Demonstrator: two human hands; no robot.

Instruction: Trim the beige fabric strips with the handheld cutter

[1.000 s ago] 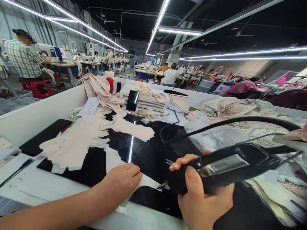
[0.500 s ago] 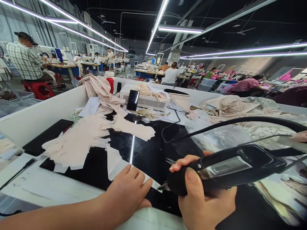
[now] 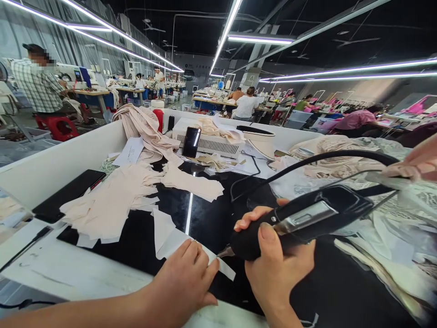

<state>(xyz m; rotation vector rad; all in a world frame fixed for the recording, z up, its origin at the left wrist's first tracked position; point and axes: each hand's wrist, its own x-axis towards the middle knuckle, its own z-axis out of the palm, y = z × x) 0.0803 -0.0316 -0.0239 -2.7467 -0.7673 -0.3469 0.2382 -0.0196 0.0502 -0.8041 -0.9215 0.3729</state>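
Note:
My right hand (image 3: 276, 264) is wrapped round black electric scissors (image 3: 303, 218), a corded tool with a silver panel. Their metal tip (image 3: 226, 251) points left, at the upper edge of a white strip of cloth or paper (image 3: 174, 241). Fingers bent and close together, my left hand (image 3: 189, 278) presses this strip onto the glossy black tabletop (image 3: 136, 246); its thumb lies near the front edge. Whether the tip touches the strip I cannot tell. At the right edge, another person's hand (image 3: 419, 161) is at the tool's cable end.
Pale pink cut pieces (image 3: 105, 200) lie in a heap at left, beside a black phone-like slab (image 3: 68, 193). A phone (image 3: 191, 141) leans on a white vented box (image 3: 215, 146). A black cable (image 3: 324, 157) arches above the tool. Lace cloth and clear plastic crowd the right.
The electric scissors and my right hand have shifted left and slightly up; the tip has moved from the strip's right end to its upper edge. The other person's hand has come further into view.

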